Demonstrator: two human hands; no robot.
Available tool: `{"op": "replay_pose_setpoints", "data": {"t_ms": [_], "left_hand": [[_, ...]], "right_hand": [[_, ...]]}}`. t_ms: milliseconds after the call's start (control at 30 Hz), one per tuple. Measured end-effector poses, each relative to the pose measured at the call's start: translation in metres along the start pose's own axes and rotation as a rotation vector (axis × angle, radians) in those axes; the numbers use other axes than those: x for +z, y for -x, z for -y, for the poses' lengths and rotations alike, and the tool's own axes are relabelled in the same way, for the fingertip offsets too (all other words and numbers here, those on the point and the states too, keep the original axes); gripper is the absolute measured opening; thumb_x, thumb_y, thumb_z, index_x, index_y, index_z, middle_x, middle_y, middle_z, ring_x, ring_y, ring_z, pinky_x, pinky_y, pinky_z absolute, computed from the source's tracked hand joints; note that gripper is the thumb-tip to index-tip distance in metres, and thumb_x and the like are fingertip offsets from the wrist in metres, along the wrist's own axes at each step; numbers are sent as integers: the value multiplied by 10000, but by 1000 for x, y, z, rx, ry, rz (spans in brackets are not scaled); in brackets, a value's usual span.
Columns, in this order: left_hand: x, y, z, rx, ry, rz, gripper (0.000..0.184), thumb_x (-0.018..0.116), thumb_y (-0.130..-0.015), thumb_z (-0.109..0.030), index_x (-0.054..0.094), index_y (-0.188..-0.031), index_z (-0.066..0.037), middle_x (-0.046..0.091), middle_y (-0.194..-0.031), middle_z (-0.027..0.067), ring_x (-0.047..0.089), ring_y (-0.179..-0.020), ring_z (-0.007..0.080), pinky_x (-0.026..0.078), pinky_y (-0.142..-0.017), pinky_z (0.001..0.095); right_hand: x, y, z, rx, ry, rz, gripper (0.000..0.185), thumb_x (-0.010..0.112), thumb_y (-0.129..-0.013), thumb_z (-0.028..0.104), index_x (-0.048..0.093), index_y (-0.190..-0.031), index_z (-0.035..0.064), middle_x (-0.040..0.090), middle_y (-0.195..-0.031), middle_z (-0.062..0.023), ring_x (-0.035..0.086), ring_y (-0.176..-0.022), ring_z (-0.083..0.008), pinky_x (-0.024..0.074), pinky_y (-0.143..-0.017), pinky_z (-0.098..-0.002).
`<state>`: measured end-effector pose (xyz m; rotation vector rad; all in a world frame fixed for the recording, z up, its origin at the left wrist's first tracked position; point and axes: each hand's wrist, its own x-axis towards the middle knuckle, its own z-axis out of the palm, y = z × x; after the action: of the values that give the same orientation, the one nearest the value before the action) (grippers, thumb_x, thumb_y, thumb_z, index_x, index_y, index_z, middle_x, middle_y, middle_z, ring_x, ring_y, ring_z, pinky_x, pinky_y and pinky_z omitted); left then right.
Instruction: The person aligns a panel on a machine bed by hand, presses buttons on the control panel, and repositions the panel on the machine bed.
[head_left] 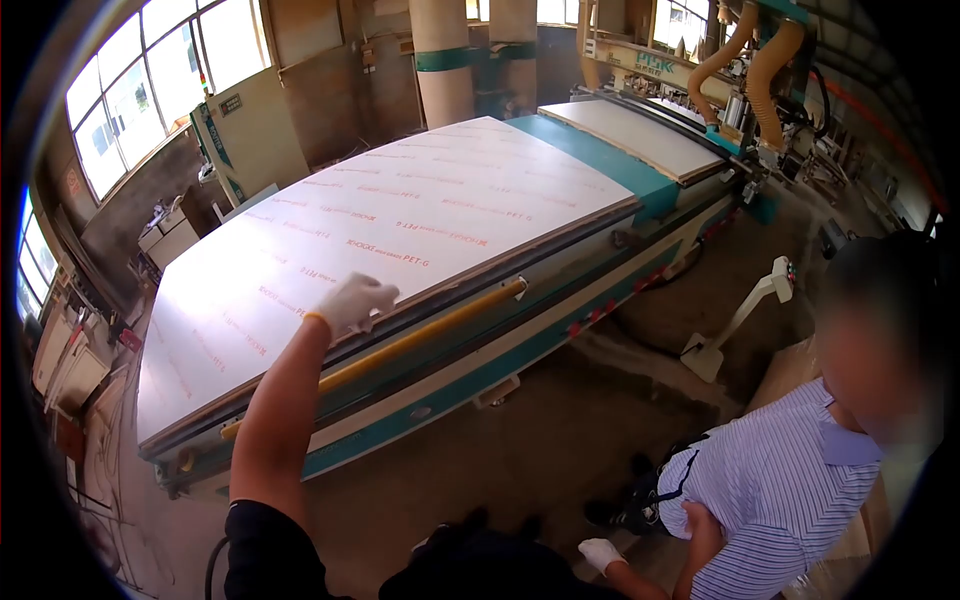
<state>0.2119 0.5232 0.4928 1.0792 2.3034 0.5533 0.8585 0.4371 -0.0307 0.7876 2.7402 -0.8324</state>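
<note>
My left hand (355, 303), in a white glove, reaches out over the near long edge of a large white board (300, 235). Its fingers are loosely bent, the thumb stands apart, and nothing shows between them. The hand is slightly blurred, and I cannot tell whether it touches the board. Red lettering reading "PET-G" repeats across the board's film. The board lies on a long machine bed (400, 420), with a yellow bar (430, 335) along its side. My right hand (600, 555), also gloved, hangs low beside my body, loosely closed with nothing visible in it.
A person in a striped shirt (770, 490) stands close on my right. Beyond them is a white pedestal (745, 320) on the floor. A machine gantry with hoses (775, 75) spans the far end, over another pale board (640, 135). A cabinet (235, 140) stands behind the bed.
</note>
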Motion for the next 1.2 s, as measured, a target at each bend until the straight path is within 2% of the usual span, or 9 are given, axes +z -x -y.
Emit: {"op": "replay_pose_setpoints", "data": {"t_ms": [33, 133, 233, 367, 667, 767, 867, 1033, 1200], "left_hand": [[21, 16, 11, 53, 5, 52, 462, 670, -926, -478, 753, -1026, -34, 730, -816, 76, 639, -662, 137, 566, -632, 307], [109, 65, 45, 86, -156, 371, 554, 619, -965, -574, 789, -976, -47, 752, -888, 81, 676, -701, 167, 566, -652, 324], [219, 113, 107, 145, -354, 619, 607, 546, -973, -596, 792, -1027, -43, 758, -943, 153, 715, -899, 298, 546, -871, 413], [317, 178, 172, -200, 162, 631, 620, 582, -948, -610, 785, -1096, -44, 756, -995, 200, 716, -955, 348, 545, -908, 412], [300, 200, 166, -116, -102, 471, 492, 512, -948, -464, 756, -985, -39, 746, -1028, 190, 690, -1041, 378, 518, -921, 474], [285, 208, 137, -116, 32, 424, 471, 514, -950, -453, 772, -1091, -85, 740, -1099, 170, 684, -1068, 355, 523, -946, 440], [301, 206, 113, 232, 115, 354, 447, 519, -969, -445, 769, -1129, -111, 735, -1150, 135, 664, -1125, 326, 522, -963, 419], [301, 202, 13, 744, 259, 422, 481, 478, -1050, -436, 657, -1333, -90, 667, -1296, 184, 603, -1230, 375, 490, -1014, 446], [284, 237, -41, 1091, 378, 953, 576, 445, -1088, -443, 594, -1342, 51, 632, -1318, 258, 573, -1266, 400, 437, -1093, 442]], "right_hand": [[2, 2, -6, -3, -1, -5, 152, 550, -891, 137, 671, -870, 47, 693, -932, -164, 693, -932, -370, 566, -829, -474], [-8, -4, -11, 152, -90, -1, 156, 549, -893, 137, 677, -868, 52, 692, -924, -163, 693, -925, -368, 563, -829, -474], [-18, -28, -18, 134, 49, 138, 275, 500, -953, 221, 720, -970, 56, 720, -1082, -171, 681, -1042, -381, 542, -901, -500], [-40, -55, -7, 5, -34, -23, 271, 510, -953, 213, 721, -990, 48, 718, -1092, -177, 685, -1032, -369, 547, -906, -479], [-91, -109, 36, 124, -123, 300, 361, 468, -949, 267, 730, -1062, 47, 706, -1170, -198, 638, -1118, -420, 502, -976, -497], [-45, -139, 7, 210, -156, 384, 430, 472, -904, 341, 738, -1108, 72, 685, -1265, -208, 631, -1161, -426, 488, -1008, -512], [-111, -156, 66, 396, -179, 440, 423, 494, -880, 315, 745, -1131, 85, 698, -1268, -180, 643, -1160, -413, 501, -1009, -491], [-155, -195, 157, 182, 10, 390, 375, 532, -905, 302, 752, -1101, 69, 730, -1172, -180, 673, -1117, -367, 534, -950, -467], [-158, -219, 249, -39, 102, 288, 326, 537, -910, 251, 758, -1054, 59, 744, -1105, -197, 716, -1027, -383, 577, -869, -505]]}}
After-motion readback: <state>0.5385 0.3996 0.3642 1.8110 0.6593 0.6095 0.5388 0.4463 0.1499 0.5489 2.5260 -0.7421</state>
